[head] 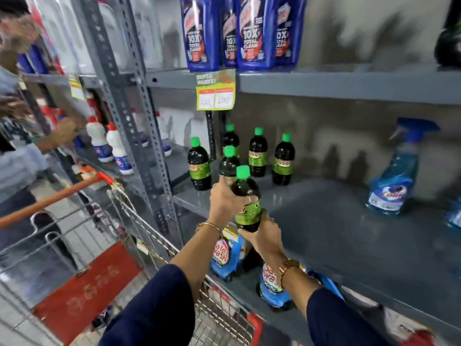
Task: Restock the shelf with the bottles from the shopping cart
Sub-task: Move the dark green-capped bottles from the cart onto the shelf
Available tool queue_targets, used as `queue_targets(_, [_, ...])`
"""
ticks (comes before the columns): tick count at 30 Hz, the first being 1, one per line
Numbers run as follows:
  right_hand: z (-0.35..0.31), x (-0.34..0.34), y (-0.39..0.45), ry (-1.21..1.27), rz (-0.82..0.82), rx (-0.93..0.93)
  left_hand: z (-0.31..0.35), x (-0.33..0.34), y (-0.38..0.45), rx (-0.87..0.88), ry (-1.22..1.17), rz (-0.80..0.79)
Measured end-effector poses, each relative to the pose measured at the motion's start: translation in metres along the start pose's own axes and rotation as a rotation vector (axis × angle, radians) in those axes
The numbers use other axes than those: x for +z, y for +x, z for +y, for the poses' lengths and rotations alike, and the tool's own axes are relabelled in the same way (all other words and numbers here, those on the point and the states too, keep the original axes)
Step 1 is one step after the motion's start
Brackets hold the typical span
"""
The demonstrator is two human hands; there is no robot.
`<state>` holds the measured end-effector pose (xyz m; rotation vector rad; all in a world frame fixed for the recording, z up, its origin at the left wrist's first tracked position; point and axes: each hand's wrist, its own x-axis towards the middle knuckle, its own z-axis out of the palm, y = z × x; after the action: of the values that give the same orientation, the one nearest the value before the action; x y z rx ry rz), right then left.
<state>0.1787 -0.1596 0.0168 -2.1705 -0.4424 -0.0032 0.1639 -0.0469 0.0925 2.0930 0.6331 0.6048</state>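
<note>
A dark bottle with a green cap and green label is in both my hands at the front edge of the grey middle shelf. My left hand wraps its upper body. My right hand grips its base. Another green-capped bottle rises right behind my left hand; I cannot tell whether that hand holds it. Three like bottles stand upright further back, and one more stands at the shelf's left end. The wire shopping cart is low on the left, under my left arm.
A blue spray bottle stands at the shelf's right. Dark blue cleaner bottles fill the shelf above, over a price tag. Blue pouches sit on the lower shelf. A grey upright post divides the racks. Another person reaches in at the left.
</note>
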Motion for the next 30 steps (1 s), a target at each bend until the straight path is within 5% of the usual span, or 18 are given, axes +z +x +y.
queue_targets(19, [0.055, -0.002, 0.072, 0.162, 0.197, 0.070, 0.022, 0.073, 0.046, 0.201, -0.016, -0.074])
queue_targets(30, [0.055, -0.007, 0.068, 0.143, 0.140, 0.067, 0.022, 0.074, 0.048, 0.181, -0.084, -0.094])
